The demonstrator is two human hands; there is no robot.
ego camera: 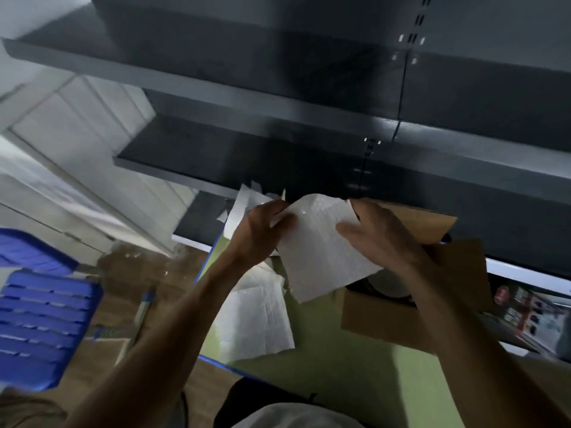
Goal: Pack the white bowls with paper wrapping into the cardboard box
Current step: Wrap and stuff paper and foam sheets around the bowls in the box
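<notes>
At my remote station: the open cardboard box (380, 322) sits on the green table (340, 381) at right. Inside it shows the rounded rim of a white bowl (391, 285), mostly hidden behind my right forearm. Above the table, my left hand (262, 233) pinches the left edge of one sheet of embossed white paper wrapping (318, 251), and my right hand (380, 233) grips its upper right edge. More creased sheets (256, 319) lie below, with a blue plastic chair (40, 307) at left.
</notes>
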